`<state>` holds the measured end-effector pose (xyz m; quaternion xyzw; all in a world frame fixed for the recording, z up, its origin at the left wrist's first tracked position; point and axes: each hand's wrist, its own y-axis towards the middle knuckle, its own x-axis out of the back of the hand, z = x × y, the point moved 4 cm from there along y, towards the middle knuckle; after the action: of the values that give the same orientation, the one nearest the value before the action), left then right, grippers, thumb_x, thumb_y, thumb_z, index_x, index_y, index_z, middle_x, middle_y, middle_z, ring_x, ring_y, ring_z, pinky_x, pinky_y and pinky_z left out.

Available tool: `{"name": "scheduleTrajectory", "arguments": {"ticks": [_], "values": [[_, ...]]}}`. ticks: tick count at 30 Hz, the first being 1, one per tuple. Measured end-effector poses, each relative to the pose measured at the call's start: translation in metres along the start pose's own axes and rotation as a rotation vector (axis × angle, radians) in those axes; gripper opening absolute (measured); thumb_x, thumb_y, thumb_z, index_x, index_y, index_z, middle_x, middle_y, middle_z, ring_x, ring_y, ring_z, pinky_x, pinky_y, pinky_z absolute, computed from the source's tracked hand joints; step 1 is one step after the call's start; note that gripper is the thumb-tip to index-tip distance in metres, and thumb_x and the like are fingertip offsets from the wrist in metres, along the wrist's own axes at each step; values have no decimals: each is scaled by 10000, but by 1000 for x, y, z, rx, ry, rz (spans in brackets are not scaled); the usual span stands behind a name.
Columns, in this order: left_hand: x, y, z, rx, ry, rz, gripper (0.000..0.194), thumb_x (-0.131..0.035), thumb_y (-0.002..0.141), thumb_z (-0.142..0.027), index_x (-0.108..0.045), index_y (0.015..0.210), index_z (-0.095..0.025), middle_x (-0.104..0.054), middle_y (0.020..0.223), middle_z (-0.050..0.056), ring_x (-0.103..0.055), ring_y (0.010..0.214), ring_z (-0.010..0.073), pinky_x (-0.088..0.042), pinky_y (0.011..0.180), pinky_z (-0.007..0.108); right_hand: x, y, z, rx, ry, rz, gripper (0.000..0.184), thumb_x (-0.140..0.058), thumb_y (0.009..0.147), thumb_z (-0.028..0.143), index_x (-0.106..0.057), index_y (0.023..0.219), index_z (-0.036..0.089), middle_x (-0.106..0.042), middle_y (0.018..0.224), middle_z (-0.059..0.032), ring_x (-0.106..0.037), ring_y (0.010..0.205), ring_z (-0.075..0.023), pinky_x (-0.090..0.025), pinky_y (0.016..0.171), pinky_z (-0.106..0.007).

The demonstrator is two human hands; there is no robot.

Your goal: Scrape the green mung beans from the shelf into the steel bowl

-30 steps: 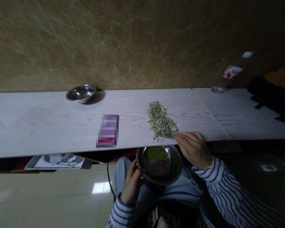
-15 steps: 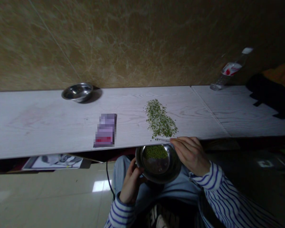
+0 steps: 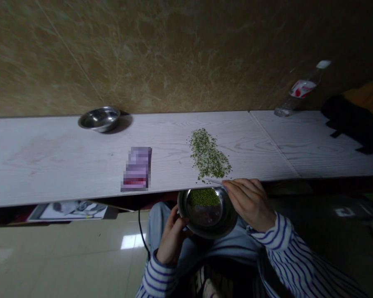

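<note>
Below the table's front edge, my left hand (image 3: 172,236) grips the left rim of a steel bowl (image 3: 207,227). Green mung beans (image 3: 205,197) lie inside it, gathered on the side toward the table. More mung beans (image 3: 209,155) are spread over the tabletop just beyond the bowl. My right hand (image 3: 250,203) is closed on a thin, pale stick-like tool (image 3: 214,181). Its tip rests at the near edge of the spread beans, close to the table edge. What the tool is exactly, I cannot make out.
On the white wooden table (image 3: 59,165) stand a second steel bowl (image 3: 100,119) at the back left and a purple packet-like item (image 3: 136,167), blurred out. A plastic bottle (image 3: 301,89) leans toward the wall at the right, beside a dark bag-like item (image 3: 354,120). The wall closes off the back.
The view has shifted very slightly. Both hands, the bowl and the tool hold nearly the same places, and the spread beans look much the same.
</note>
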<state>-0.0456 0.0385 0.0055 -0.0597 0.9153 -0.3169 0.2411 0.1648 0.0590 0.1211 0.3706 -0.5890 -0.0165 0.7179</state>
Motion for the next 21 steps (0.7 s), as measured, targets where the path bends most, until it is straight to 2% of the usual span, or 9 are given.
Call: {"name": "scheduleTrajectory", "arguments": {"ticks": [8,13,21], "values": [[5,5,4,7,4,63,509,-717,653,-259,-652,1156,-225,-704,1012,55,-654,894,233,-541,695,315,5,-5,-5,-30,14,-22,260,-557,921,65,-604,1159,159,-763,973,-63,-664,895,-197,-428,781,-353],[0,4,5,18,30,66,489,-711,642,-272,-667,1130,-262,-702,1030,31,-649,924,238,-531,678,295,11,-8,-10,-65,-16,-34,276,-547,919,69,-621,1161,178,-763,968,-59,-671,886,-200,-441,780,-356],[-8,4,13,47,17,73,544,-729,639,-305,-653,1176,-258,-703,1100,71,-655,918,254,-527,666,315,18,-25,-26,-147,-110,-67,269,-540,922,101,-644,1157,181,-755,938,-74,-681,855,-218,-455,787,-370]]}}
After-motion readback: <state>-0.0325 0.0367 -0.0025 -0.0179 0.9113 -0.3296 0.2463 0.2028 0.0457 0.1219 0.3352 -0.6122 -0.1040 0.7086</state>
